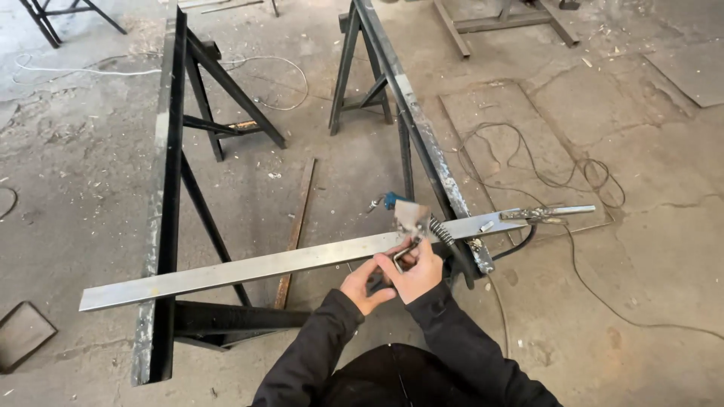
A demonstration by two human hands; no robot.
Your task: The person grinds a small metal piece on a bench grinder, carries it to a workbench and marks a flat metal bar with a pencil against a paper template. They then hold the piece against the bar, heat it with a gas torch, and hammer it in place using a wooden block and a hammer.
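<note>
A long flat steel bar (249, 267) lies across two dark steel rails (162, 218) set on trestles. My right hand (416, 273) grips the handle of a locking clamp (412, 226) whose jaws sit on the bar beside the right rail (422, 136). My left hand (360, 288) is just below the bar, fingers curled and touching the clamp handle's lower end. A second clamp with a cable (539, 215) is fixed on the bar's right end.
A rusty strip (296, 226) lies on the concrete floor between the rails. Cables (558, 173) snake over the floor at right. A white cord (279, 83) loops near the far trestles. A small metal plate (23, 335) lies at lower left.
</note>
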